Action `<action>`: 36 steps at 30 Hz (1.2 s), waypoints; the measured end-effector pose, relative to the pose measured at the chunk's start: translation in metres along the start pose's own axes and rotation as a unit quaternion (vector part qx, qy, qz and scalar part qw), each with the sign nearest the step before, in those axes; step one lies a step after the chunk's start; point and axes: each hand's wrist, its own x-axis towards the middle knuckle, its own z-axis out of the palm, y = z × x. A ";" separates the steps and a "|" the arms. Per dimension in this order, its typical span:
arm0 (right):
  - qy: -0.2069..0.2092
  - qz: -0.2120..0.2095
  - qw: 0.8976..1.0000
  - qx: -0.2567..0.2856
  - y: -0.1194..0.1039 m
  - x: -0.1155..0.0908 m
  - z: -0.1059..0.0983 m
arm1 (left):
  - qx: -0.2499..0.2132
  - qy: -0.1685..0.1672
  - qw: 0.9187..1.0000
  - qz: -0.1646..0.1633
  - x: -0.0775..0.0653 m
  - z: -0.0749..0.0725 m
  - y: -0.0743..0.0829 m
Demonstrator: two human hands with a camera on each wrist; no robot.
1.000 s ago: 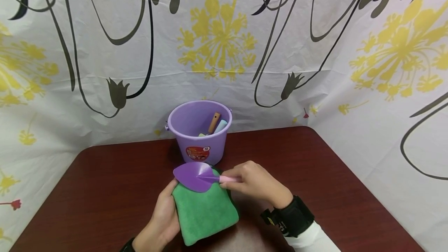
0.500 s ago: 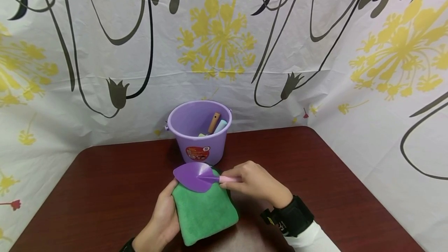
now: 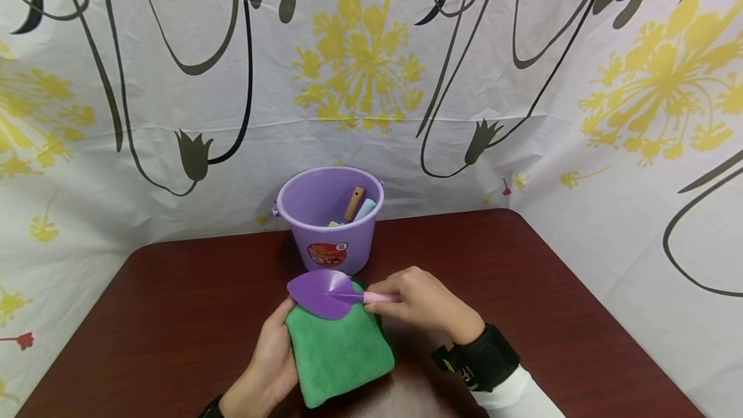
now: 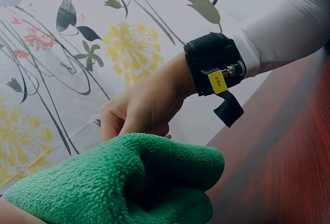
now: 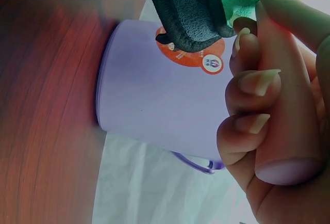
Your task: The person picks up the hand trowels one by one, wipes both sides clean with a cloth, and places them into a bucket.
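A purple hand trowel [image 3: 325, 294] with a pink handle lies across the top of a folded green cloth [image 3: 342, 357], its blade pointing left. My right hand [image 3: 426, 302] grips the handle; in the right wrist view its fingers curl round the pink handle [image 5: 286, 110]. From the left, my left hand [image 3: 273, 353] holds the cloth, thumb along its upper left edge near the blade and fingers hidden beneath. The left wrist view has the fluffy cloth [image 4: 98, 177] bunched in folds, with the right hand [image 4: 147, 105] behind it.
A purple bucket [image 3: 333, 244] with a red label stands just beyond the cloth, at the back of the dark red table [image 3: 191, 315]. Inside it are a brown handle [image 3: 355, 204] and a light blue one [image 3: 365, 209]. A flower-patterned sheet [image 3: 255, 102] hangs behind.
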 end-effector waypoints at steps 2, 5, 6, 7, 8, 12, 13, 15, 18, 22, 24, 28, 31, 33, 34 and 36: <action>0.002 -0.002 1.000 -0.001 0.000 0.000 0.000 | 0.002 0.003 1.000 0.001 0.000 0.000 0.001; 0.006 0.001 1.000 -0.003 0.000 0.000 -0.001 | 0.005 0.005 1.000 0.004 0.000 -0.001 0.002; 0.006 0.003 1.000 -0.003 0.000 -0.001 -0.001 | 0.006 0.003 1.000 0.005 0.000 -0.001 0.003; 0.006 0.005 1.000 -0.004 0.000 -0.001 -0.002 | 0.008 0.000 1.000 0.006 0.000 -0.002 0.003; 0.006 0.007 1.000 -0.005 0.001 -0.001 -0.002 | 0.009 -0.005 1.000 0.007 0.000 -0.002 0.004; 0.004 0.013 1.000 -0.009 0.001 -0.001 -0.005 | 0.015 -0.025 0.999 0.013 -0.001 -0.005 0.007; 0.004 0.015 1.000 -0.008 0.001 -0.001 -0.005 | 0.017 -0.029 0.999 0.015 -0.001 -0.005 0.007; 0.004 0.020 1.000 -0.008 0.001 -0.002 -0.007 | 0.018 -0.030 0.999 0.018 -0.001 -0.006 0.008; 0.005 0.027 1.000 -0.010 0.000 -0.003 -0.008 | 0.018 -0.033 0.999 0.020 -0.002 -0.007 0.010; 0.004 0.033 0.999 -0.013 -0.001 -0.003 -0.010 | 0.015 -0.035 0.999 0.017 -0.002 -0.006 0.010; 0.002 0.035 0.999 -0.013 -0.001 -0.003 -0.011 | 0.014 -0.036 0.999 0.015 -0.003 -0.006 0.010; 0.003 0.035 0.999 -0.015 -0.002 -0.003 -0.011 | 0.014 -0.035 0.999 0.016 -0.002 -0.006 0.010; 0.004 0.033 0.999 -0.019 -0.002 -0.003 -0.011 | 0.014 -0.035 0.999 0.017 -0.002 -0.006 0.009; 0.005 0.031 0.999 -0.023 -0.002 -0.003 -0.010 | 0.016 -0.034 0.999 0.018 -0.001 -0.006 0.009; 0.006 0.030 0.999 -0.025 -0.003 -0.003 -0.010 | 0.019 -0.035 0.999 0.019 -0.001 -0.006 0.008; 0.008 0.029 0.999 -0.027 -0.002 -0.003 -0.010 | 0.025 -0.038 0.999 0.021 -0.001 -0.007 0.008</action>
